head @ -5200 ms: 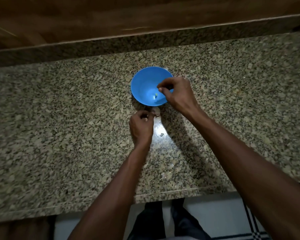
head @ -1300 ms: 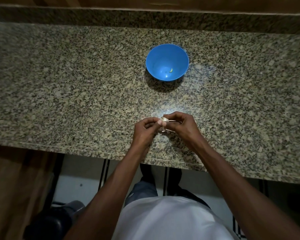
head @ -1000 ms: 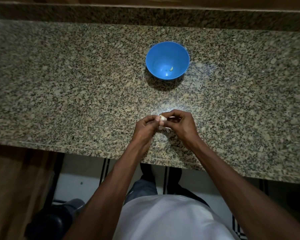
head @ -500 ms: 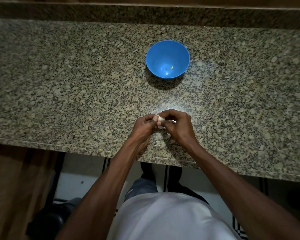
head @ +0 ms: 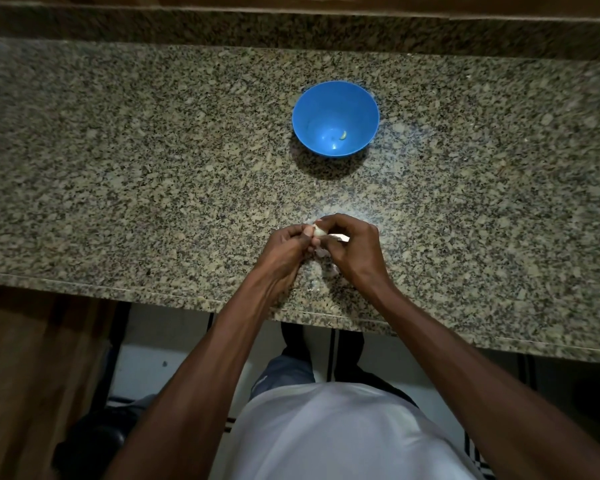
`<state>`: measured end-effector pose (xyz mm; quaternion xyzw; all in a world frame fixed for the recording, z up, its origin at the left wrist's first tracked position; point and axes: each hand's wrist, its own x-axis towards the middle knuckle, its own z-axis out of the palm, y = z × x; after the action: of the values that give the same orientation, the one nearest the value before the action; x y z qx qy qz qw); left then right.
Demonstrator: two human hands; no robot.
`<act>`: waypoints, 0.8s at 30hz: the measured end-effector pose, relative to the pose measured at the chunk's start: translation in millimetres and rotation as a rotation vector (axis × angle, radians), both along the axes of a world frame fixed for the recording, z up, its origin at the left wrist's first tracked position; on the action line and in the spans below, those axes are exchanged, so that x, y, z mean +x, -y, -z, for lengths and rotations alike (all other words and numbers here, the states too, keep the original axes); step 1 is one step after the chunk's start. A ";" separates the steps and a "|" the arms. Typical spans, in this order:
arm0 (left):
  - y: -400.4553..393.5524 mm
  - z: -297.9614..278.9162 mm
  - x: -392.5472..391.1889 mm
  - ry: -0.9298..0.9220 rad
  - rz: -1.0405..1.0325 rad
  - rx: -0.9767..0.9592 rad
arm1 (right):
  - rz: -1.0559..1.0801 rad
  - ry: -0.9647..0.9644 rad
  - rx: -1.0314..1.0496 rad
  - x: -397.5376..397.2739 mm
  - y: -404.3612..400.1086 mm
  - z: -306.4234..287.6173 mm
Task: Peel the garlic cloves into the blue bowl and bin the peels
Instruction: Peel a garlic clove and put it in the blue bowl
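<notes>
A blue bowl (head: 336, 118) stands on the speckled granite counter (head: 153, 168), with one small pale peeled clove (head: 343, 135) lying at its bottom. Well in front of the bowl, near the counter's front edge, my two hands meet. My left hand (head: 288, 251) pinches a whitish garlic clove (head: 319, 231) between its fingertips. My right hand (head: 355, 249) pinches the same clove from the other side, and a strip of pale peel (head: 338, 238) sticks out under its fingers. The underside of the clove is hidden by my fingers.
The counter's raised back ledge (head: 291, 29) runs along the top of the view. Below the front edge I see a pale floor (head: 160, 358), a wooden cabinet side (head: 32, 375) at the left and a dark round object (head: 94, 441) low on the floor at the left.
About five seconds ago my right hand was over the bowl; both hands have since drawn back to the counter's front edge and keep working the clove, with the peel strip now showing.
</notes>
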<state>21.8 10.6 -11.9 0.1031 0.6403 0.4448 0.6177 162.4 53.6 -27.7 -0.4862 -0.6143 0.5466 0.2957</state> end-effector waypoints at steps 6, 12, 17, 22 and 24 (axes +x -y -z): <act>1.7 2.6 11.9 0.129 -0.151 0.037 | 0.099 -0.134 -0.230 5.8 -5.7 0.5; -1.3 6.8 13.8 0.123 -0.133 -0.022 | 0.084 -0.033 -0.176 7.1 -1.6 -2.2; -4.4 6.1 8.3 0.134 -0.120 -0.052 | 0.046 0.061 -0.060 1.0 -1.1 -5.5; -3.4 3.5 2.7 0.138 -0.115 -0.065 | -0.002 0.111 0.088 1.7 -2.4 -4.4; -1.3 2.9 -1.7 0.125 -0.090 -0.062 | -0.035 0.142 0.135 1.9 -2.8 -3.4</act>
<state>20.1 11.9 -14.8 0.0270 0.6180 0.4574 0.6389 164.3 56.5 -24.3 -0.4920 -0.6776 0.4732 0.2737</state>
